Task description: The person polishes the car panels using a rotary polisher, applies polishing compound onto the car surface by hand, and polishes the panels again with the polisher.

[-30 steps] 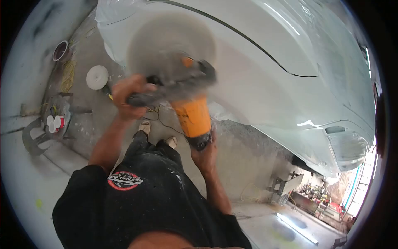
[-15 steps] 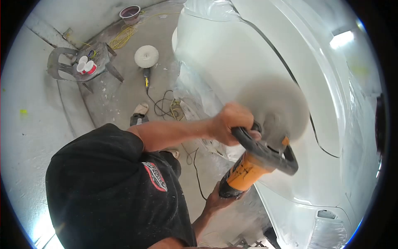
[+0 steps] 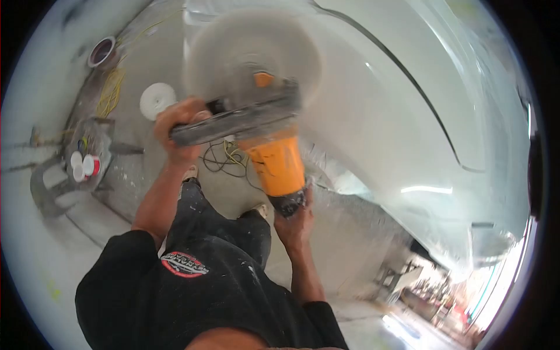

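Note:
An orange and black power polisher is held in both hands in the head view. My left hand is closed around its black loop handle, at the left end. Round the dark rear end of the body, my right hand is wrapped, its fingers partly hidden. The round pad is smeared by spinning and lies at the left edge of a pale, glossy vehicle body. Whether the pad touches the surface, I cannot tell. A dark curved seam runs along the body.
A second polisher's white pad rests on the floor at left. Cables coil near my feet. A grey chair carries red and white tubs. Behind it are a yellow cord and a bucket. Plastic sheeting hangs below the vehicle.
The polisher and both hands have swung to the left in view, the pad going up and left along the vehicle. My view has turned, and more floor shows at lower right.

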A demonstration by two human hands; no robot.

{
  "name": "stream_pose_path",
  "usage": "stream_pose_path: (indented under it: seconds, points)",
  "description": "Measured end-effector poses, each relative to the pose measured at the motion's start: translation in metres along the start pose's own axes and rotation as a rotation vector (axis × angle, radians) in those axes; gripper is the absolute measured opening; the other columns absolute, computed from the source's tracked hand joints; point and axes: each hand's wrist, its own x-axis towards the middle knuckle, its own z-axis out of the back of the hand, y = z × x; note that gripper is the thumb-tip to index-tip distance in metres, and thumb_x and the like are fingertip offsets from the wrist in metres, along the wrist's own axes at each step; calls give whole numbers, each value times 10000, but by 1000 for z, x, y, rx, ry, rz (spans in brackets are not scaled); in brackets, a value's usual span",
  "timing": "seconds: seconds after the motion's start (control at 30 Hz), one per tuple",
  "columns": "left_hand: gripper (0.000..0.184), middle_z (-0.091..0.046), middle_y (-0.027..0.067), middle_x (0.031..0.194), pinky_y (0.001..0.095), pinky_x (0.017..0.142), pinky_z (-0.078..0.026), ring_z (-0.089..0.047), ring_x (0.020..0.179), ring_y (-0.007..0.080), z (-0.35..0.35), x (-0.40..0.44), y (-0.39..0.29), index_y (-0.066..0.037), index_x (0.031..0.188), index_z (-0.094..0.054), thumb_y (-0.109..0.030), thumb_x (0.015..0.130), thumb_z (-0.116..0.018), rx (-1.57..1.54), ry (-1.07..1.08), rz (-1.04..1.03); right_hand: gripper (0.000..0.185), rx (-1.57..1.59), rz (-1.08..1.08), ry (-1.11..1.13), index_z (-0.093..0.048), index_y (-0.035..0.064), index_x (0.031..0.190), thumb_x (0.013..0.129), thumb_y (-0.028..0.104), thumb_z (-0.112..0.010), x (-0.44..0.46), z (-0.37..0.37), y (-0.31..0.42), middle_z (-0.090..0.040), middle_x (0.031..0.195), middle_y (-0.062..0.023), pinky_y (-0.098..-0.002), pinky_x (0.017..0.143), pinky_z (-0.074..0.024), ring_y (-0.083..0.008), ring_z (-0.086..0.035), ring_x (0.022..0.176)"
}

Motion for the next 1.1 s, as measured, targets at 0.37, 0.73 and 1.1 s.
stream_pose_path:
  seconds: [0.37,0.73,1.1]
  points:
    - [452,-411,26,550,352,460,-415,-471,483,206,-26,16,-41,-37,620,-394,-50,873,-768,-128,514,-140,979,462,-204,-213,-269,-30,1514,738,116,-848,-62,-113,-40,-640,1247,-237,-436,1007,-488,-371,-653,1129]
    - [280,-439,4,582,332,487,-395,-495,503,193,-250,-35,-147,-108,663,-535,-83,644,-813,-351,950,-281,900,610,-455,-769,-353,-13,1435,714,113,-876,-114,-63,-80,-546,1273,-163,-413,1041,-443,-267,-559,1198]
    - [251,-485,-9,611,322,474,-384,-497,507,174,-177,-10,-123,-83,769,-669,-111,592,-845,-303,1036,-320,934,831,-528,-468,-355,-7,1430,697,145,-915,-134,-115,-58,-584,1288,-160,-412,1056,-453,-262,-605,1179]
